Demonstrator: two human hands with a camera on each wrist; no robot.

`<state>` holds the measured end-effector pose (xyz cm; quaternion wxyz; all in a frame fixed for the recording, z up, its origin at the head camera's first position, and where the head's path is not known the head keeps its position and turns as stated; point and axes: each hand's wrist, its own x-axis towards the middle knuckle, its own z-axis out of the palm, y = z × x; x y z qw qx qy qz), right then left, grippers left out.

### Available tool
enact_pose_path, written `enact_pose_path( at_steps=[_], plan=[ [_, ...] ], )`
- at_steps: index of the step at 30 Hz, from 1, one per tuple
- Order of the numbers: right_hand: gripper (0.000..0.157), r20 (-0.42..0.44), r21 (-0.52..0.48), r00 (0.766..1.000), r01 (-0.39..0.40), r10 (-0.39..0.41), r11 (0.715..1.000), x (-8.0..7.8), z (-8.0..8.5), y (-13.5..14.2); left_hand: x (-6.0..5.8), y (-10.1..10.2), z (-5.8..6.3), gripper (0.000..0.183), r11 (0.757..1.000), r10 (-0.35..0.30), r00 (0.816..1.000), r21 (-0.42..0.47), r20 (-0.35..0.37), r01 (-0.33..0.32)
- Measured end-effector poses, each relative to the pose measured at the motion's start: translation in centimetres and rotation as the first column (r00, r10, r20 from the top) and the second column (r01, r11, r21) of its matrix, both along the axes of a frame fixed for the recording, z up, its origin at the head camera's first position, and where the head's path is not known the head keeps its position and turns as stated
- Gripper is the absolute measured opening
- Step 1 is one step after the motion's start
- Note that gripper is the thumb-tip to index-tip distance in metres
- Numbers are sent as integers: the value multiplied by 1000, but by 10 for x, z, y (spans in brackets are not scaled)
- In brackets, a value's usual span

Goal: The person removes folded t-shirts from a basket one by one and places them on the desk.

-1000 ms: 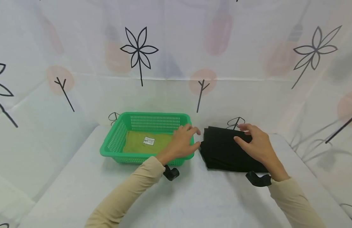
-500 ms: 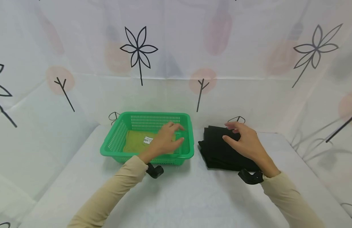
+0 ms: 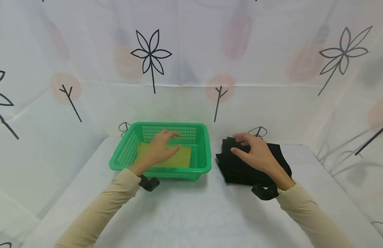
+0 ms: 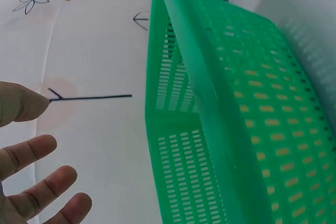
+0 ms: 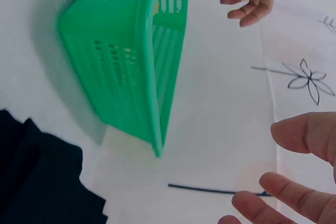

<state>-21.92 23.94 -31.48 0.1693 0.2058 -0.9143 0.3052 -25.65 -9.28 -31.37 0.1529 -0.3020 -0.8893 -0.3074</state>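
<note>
My beige sleeves (image 3: 98,210) reach in from the near edge of a white-covered table (image 3: 185,217), a black wrist mount (image 3: 149,183) strapped at the end of each. My left hand (image 3: 158,148) hangs over a green plastic basket (image 3: 191,170), fingers loosely bent, thumb apart, nothing between them; the left wrist view bears this out, showing thumb and fingertips well separated beside the rim. My right hand (image 3: 254,151), likewise holding nothing, hovers above a stack of black cloth (image 3: 231,168), its thumb and fingers parted in a loose curve and, as the right wrist view suggests, clear of the fabric.

Inside the basket, partly hidden behind my left hand, a yellow-green flat piece (image 3: 180,159) lies on the floor. That much appears done: one item rests inside the walls, laid flat. The black stack, by contrast, lies outside, just to the right of the basket and apart from it, its layers roughly aligned, its left edges uneven. If it calls for any handling, that looks left to do, since neither hand grips it.

Beyond, a pale backdrop (image 3: 191,58) printed with line-drawn flowers (image 3: 150,53) closes off the scene.
</note>
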Motion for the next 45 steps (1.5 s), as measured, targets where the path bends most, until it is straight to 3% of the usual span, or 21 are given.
enact_pose_path(
  at_steps=[5, 11, 21, 24, 28, 31, 35, 41, 45],
  plan=[
    [43, 43, -31, 999, -26, 27, 999, -5, 1, -11, 0, -19, 5, 35, 999, 36, 998, 17, 56, -37],
    [42, 109, -134, 992, -55, 70, 989, -10, 3, -26, -2, -38, 10, 34, 996, 67, 993, 59, 94, -72],
    [46, 281, -308, 950, -43, 134, 950, -18, 4, -57, -5, -61, 15, 36, 984, 120, 975, 107, 189, -142],
    [48, 341, -367, 926, -29, 163, 930, -21, 3, -66, -5, -67, 18, 37, 977, 147, 959, 116, 243, -179],
    [50, 397, -455, 889, -25, 228, 890, -24, 3, -76, -6, -76, 20, 41, 966, 167, 921, 130, 351, -225],
    [51, 429, -528, 857, -20, 286, 849, -27, 2, -83, -9, -83, 19, 42, 956, 158, 895, 162, 418, -245],
    [51, 459, -595, 820, -2, 342, 804, -31, -1, -91, -15, -94, 13, 46, 941, 122, 875, 227, 468, -253],
    [51, 482, -637, 802, 44, 354, 769, -35, -4, -104, -21, -103, 6, 50, 911, 61, 850, 318, 524, -261],
    [53, 506, -649, 789, 82, 349, 757, -40, -8, -114, -25, -105, 3, 52, 894, 56, 825, 340, 562, -292]
  ],
)
